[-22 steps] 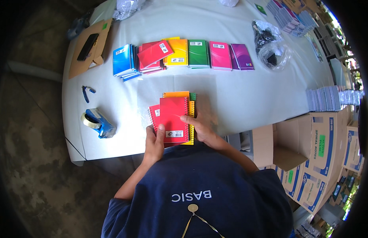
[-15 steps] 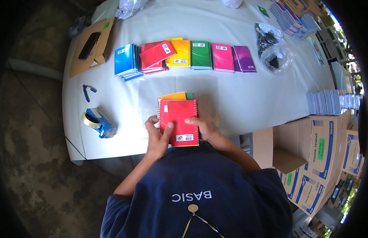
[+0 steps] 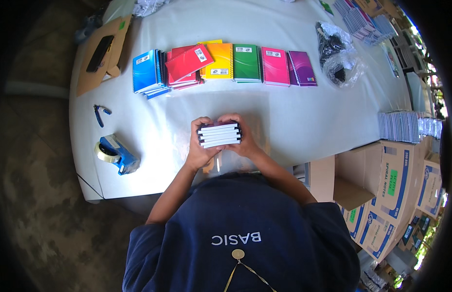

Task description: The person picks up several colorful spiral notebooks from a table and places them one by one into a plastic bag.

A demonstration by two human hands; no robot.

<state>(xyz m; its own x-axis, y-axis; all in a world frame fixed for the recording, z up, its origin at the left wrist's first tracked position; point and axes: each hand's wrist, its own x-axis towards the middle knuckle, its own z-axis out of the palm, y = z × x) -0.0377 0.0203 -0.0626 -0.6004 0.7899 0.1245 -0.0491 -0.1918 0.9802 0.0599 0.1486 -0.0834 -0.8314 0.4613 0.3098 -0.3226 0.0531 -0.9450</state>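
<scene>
Both hands grip a small stack of spiral notebooks point(image 3: 219, 136), turned so the white page edges face up toward me. My left hand point(image 3: 200, 143) wraps the stack's left side, and my right hand point(image 3: 243, 136) wraps its right side. The notebook covers are mostly hidden by the fingers. Beyond the hands runs a row of notebook piles: blue point(image 3: 147, 70), red point(image 3: 189, 63), yellow point(image 3: 218, 61), green point(image 3: 246, 62), pink point(image 3: 276, 67) and purple point(image 3: 302, 68). One red notebook lies tilted across the top of its pile.
On the left of the table point(image 3: 153, 131) are a blue tape dispenser point(image 3: 119, 155), blue-handled cutters point(image 3: 101, 116) and a cardboard piece point(image 3: 116, 48) bearing a black object. Clear plastic bags point(image 3: 338, 58) lie at the right. Open cartons point(image 3: 369, 170) and notebook stacks point(image 3: 398, 127) border the right edge.
The held notebooks were face up with a red cover on top; now the stack is tipped, page edges upward. Both hands have moved farther from my body and closed around its sides.
</scene>
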